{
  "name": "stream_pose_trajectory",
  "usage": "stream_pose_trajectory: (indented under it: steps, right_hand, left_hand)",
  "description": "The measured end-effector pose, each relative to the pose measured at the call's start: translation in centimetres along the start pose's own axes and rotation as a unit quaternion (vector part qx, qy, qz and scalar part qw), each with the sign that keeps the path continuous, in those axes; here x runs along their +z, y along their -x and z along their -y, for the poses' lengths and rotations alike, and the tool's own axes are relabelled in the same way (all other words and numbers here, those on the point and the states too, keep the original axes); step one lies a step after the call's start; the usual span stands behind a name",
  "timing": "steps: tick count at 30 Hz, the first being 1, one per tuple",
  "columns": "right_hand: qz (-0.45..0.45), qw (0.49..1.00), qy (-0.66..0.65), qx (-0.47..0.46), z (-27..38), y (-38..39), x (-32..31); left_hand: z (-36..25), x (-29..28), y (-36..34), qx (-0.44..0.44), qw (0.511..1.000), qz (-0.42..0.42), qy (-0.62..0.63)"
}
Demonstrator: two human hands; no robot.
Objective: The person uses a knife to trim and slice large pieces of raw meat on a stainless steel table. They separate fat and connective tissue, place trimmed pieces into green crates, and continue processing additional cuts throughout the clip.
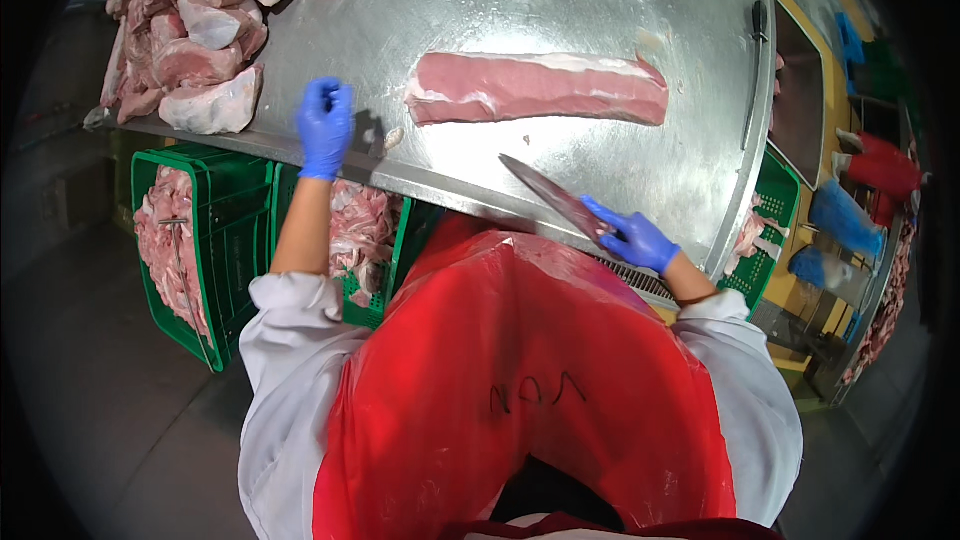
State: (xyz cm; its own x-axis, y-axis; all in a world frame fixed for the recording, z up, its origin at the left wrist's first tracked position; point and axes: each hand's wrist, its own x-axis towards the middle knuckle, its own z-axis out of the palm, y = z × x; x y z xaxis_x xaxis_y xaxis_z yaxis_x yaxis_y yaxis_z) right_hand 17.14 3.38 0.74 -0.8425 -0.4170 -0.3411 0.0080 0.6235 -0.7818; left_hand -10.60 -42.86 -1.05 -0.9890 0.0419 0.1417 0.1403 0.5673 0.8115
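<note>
A long pork loin (535, 90) lies across the steel table (590, 0). My left hand (323, 125), in a blue glove, is left of the loin above the table's near edge, fingers curled; whatever it may hold is hidden. My gloved right hand (630, 238) grips a knife (540, 182) over the near edge, below the loin, blade angled toward the upper left.
Cut meat pieces (205, 75) are piled at the upper left. Green crates with trimmings (170, 240) stand below the table, another crate (775, 190) at its right. A dark rod (758, 35) lies along the right edge. Co-workers in red (880, 165) and blue appear beyond at right.
</note>
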Motion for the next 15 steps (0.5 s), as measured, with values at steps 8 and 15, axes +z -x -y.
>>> stream_pose_trajectory:
  steps: [8, 15]
  right_hand:
    - [-0.325, 0.94, 0.04, -0.097, -4.8, -11.9, -11.2]
    - [-0.27, 0.948, -0.165, -0.028, 1.3, -22.6, -3.2]
  left_hand:
    - [-8.2, 17.6, 4.8, 0.169, 0.952, 0.065, -0.245]
    - [-7.3, 15.8, 4.8, -0.058, 0.998, 0.001, -0.037]
